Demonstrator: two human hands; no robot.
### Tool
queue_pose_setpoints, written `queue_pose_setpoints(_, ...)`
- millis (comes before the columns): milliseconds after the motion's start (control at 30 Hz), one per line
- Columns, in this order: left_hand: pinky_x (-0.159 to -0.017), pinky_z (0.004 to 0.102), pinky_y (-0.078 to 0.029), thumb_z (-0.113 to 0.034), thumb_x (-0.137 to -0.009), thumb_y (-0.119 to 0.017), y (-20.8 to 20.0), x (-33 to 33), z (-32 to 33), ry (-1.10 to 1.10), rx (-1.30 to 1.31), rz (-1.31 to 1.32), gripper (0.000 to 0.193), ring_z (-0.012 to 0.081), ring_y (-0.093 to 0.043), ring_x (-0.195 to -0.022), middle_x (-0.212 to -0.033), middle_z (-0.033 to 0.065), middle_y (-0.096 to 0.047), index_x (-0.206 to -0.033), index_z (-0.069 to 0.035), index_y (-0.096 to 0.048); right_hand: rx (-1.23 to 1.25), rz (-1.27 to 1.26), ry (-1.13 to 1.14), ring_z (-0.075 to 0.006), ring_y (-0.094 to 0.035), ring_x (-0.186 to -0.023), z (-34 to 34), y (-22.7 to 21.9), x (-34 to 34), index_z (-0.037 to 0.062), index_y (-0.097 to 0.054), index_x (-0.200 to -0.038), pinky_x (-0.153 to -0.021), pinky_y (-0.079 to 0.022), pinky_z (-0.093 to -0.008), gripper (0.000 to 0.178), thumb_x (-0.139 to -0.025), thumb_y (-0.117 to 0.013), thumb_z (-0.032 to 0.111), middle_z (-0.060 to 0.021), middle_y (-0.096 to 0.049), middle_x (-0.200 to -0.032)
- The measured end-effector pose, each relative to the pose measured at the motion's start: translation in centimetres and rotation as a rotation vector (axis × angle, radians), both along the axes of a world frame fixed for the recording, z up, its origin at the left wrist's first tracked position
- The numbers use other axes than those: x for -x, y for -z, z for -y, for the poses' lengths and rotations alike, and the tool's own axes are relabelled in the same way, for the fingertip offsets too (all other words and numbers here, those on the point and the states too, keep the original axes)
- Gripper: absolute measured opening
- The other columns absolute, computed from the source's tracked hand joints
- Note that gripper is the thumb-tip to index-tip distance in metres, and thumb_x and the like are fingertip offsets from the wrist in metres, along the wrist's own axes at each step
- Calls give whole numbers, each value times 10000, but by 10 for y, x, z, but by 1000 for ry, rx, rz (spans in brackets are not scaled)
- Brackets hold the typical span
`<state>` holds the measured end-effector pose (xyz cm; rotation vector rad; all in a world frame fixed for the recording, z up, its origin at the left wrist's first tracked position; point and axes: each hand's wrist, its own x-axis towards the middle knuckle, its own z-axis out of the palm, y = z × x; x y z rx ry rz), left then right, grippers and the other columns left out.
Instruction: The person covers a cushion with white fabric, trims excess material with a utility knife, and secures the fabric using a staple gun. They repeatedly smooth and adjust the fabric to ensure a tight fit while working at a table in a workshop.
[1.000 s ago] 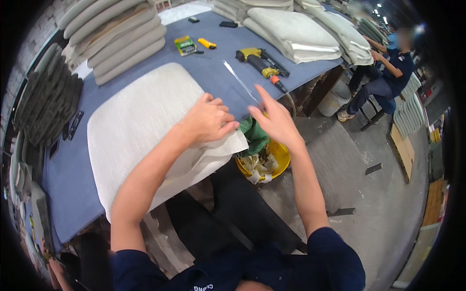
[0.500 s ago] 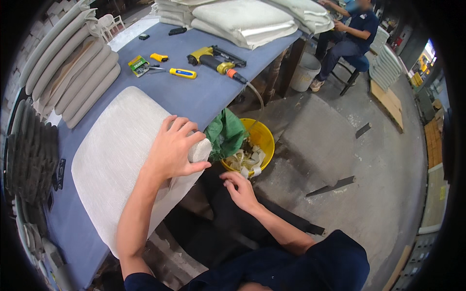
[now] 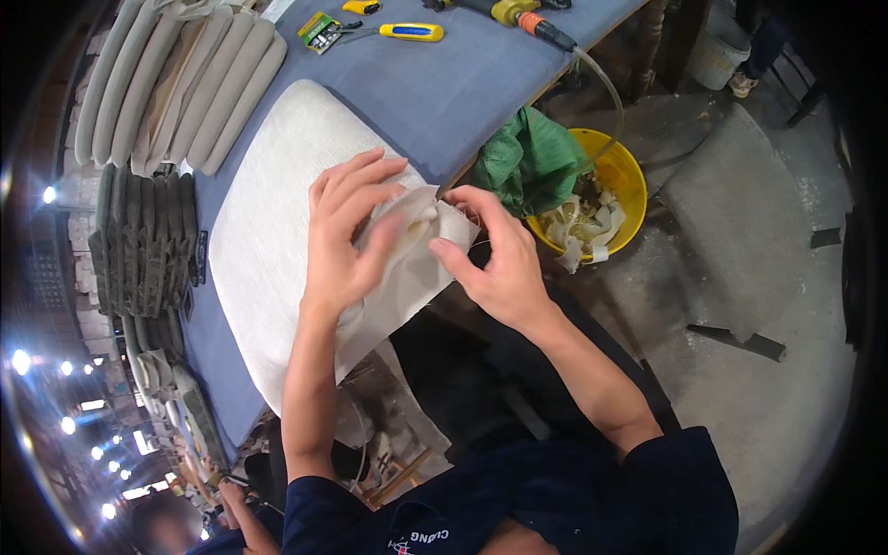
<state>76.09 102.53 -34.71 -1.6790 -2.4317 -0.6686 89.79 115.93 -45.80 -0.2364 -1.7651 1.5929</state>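
Note:
A seat cushion [image 3: 287,185] covered in pale woven fabric lies at the table's edge. Its loose fabric flap [image 3: 402,264] hangs over the near side and is folded up at the right corner. My left hand [image 3: 347,236] rests over that folded part, its fingers apart and bent, the thumb smeared by motion. At the cushion's right corner my right hand [image 3: 504,264] has its thumb and forefinger around the frayed fabric edge. Its other fingertips are hidden behind the corner.
On the blue table [image 3: 407,111] lie a yellow-handled screwdriver [image 3: 412,32], a small green box [image 3: 321,32] and a hosed air tool [image 3: 518,14]. Stacked grey cushions [image 3: 194,83] and dark cushions [image 3: 143,240] stand left. A yellow bucket [image 3: 634,190] with scraps and green cloth [image 3: 532,162] stands right.
My right hand has come up from beside the cushion to its right corner. The corner fabric is now folded up between my hands. The view has shifted, and another person shows at lower left.

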Motion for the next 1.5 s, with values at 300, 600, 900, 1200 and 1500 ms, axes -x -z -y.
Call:
queue_pose_setpoints(300,-1275,682,-112,-83,-704,-737,4,-33,-3,-208,275,-196,846,471,-243,-1611,-1699,209,-374,-1528,-191,-580,17,70,-185,-358,-633,-659,-24,-11,16,54,-599,-816,-618,-463,-453,305,-983,-730,273,-117,-625,-728)
queue_pose_setpoints(600,-1277,692,-82,-105,-729,-825,17,-39,-21,-502,309,-203,887,462,-170,-1640,-1744,210,-296,-1561,-173,-527,45,-2,-295,-355,-674,-607,-25,4,19,72,-634,-801,-588,-541,-463,269,-1000,-689,245,-124,-662,-674)
queue_pose_setpoints(900,-1272,681,-147,-240,-780,-824,34,-40,-10,-513,253,-373,852,503,-320,-1576,-1679,261,-398,-1558,-104,-504,69,-55,-365,-310,-631,-587,-47,31,24,95,-570,-760,-572,-486,-417,266,-936,-746,188,-78,-602,-645)
queue_pose_setpoints(1200,-1225,678,-323,-246,-894,-808,44,-25,7,-346,155,-444,508,514,-459,-1485,-1592,260,-495,-1379,-229,-657,80,-1,-263,-256,-550,-527,-7,30,-1,89,-575,-737,-532,-387,-383,249,-883,-768,147,-47,-559,-646)
queue_pose_setpoints(1500,-1221,669,-324,-339,-780,-885,45,-26,-3,-345,47,-276,500,512,-453,-1487,-1561,207,-547,-1258,-326,-739,-435,187,-418,-180,-608,-572,-1,-6,4,106,-654,-803,-603,-450,-340,235,-851,-772,304,-27,-584,-658)
